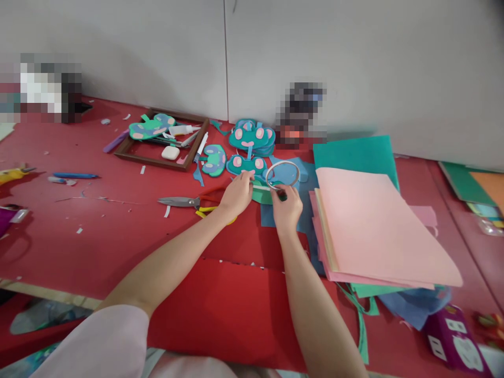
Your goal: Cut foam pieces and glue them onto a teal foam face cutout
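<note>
My right hand [287, 206] is closed on a thin roll of white tape [298, 169], which stands up above the fingers. A short strip of the tape [261, 188] runs from the roll to my left hand [238, 195], whose fingertips pinch its end. Green felt [262, 196] lies beneath the strip, partly hidden by both hands. Just beyond my left hand is a teal felt frog-face piece [247, 165] with pink and white eyes. Scissors [179, 201] with orange and yellow handles lie under my left wrist, blades pointing left.
Several frog-face pieces [252, 136] are stacked near the wall. A brown wooden frame [157, 160] holds glue, an earbud-style white case [170, 153] and felt pieces. Pink felt sheets [378, 226] pile on the right, over teal felt [356, 152]. A blue pen [74, 175] lies left.
</note>
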A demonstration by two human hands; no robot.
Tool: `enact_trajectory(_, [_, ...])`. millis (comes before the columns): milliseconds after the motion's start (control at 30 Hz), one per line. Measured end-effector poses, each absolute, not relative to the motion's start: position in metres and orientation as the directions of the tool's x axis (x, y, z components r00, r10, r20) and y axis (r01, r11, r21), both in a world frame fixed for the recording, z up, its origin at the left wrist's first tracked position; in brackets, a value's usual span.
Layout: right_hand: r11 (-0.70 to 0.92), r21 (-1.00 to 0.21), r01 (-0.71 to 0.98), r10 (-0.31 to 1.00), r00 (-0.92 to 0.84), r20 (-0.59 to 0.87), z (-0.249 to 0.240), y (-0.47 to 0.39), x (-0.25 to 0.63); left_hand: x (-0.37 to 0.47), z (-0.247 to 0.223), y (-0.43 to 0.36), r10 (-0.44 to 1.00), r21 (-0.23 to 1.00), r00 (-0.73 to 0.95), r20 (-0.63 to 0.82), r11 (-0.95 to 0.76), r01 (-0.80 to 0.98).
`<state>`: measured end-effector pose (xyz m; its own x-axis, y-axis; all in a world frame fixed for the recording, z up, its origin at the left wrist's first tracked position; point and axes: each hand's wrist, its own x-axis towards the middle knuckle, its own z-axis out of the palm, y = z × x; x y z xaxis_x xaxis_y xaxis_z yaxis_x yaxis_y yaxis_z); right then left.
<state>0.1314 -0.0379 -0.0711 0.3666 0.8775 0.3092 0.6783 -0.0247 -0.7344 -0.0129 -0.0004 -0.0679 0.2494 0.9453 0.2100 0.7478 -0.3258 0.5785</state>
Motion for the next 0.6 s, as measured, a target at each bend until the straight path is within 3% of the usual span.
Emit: enact_trajectory(600, [-0.049, -0.732, 0.680, 0.887, 0.367, 0.281, -0.0729, -0.0371, 0.1302, -0.0101, -0.0656, -0.0017, 0.927, 0.422, 0.310, 0.213, -0.373, 0.826])
